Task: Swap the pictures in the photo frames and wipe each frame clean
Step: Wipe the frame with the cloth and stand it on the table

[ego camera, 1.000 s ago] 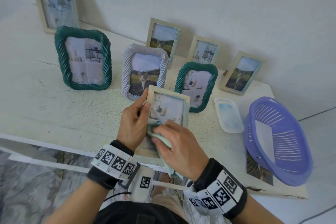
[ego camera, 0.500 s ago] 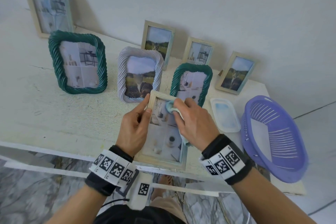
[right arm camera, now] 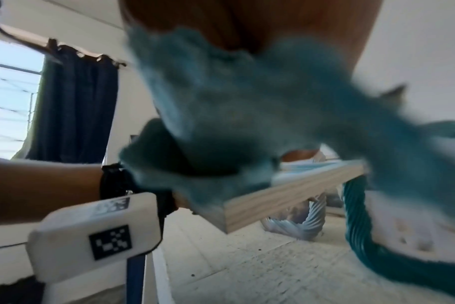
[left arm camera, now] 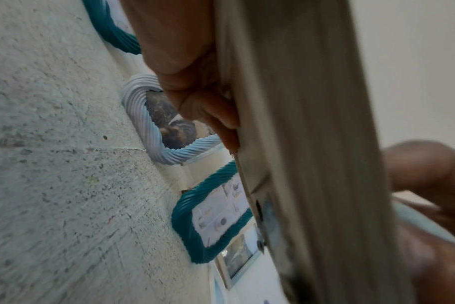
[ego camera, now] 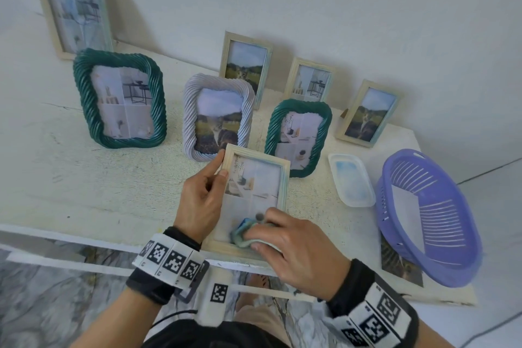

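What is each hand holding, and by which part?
Left hand grips the wooden frame by its left edge; right hand presses the bunched blue cloth onto its glass.

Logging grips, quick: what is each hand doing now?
Left hand: grips the wooden frame by its edge.
Right hand: presses a blue cloth onto its glass.

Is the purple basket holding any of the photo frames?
No. The purple basket is tilted at the table's right end with no frame inside; the frames stand apart to its left.
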`<state>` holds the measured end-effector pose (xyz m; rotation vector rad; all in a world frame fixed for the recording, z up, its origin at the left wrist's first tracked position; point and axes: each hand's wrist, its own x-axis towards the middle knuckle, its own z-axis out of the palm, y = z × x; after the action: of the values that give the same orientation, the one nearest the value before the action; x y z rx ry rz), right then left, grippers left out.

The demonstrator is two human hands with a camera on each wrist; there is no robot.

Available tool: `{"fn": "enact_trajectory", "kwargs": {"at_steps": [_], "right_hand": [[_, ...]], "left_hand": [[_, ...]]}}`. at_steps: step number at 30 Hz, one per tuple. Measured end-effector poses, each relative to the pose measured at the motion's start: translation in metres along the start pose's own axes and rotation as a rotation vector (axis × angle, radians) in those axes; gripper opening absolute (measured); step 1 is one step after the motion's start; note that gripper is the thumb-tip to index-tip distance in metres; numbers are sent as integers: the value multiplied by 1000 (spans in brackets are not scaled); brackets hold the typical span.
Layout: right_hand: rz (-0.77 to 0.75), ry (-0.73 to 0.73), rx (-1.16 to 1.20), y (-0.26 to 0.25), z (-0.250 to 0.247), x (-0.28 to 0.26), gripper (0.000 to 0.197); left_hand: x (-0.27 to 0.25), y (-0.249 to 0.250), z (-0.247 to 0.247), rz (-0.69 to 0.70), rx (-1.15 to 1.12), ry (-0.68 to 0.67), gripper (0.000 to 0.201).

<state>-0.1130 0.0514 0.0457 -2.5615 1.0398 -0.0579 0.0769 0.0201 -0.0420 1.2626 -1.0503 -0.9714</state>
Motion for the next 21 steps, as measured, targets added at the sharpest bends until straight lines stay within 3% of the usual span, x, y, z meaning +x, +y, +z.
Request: {"fn": "enact_trajectory", "kwargs": {"at_steps": [4, 7, 10, 14, 21], "right_hand": [[24, 74, -169, 2, -12, 1, 16], [142, 168, -217, 16, -18, 13, 7], [246, 255, -270, 26, -24, 28, 10], [214, 280, -159, 26, -25, 40, 21], [133, 357, 13, 7, -14, 47, 22]], "left_hand": [[1, 5, 4, 37, 18, 8, 41], [-5, 13, 9, 77, 64, -10, 42], [-11, 13, 12, 81, 60, -60, 46], [-11, 14, 10, 81, 57, -45, 50], [-11, 20, 14, 136, 98, 7, 42]]}}
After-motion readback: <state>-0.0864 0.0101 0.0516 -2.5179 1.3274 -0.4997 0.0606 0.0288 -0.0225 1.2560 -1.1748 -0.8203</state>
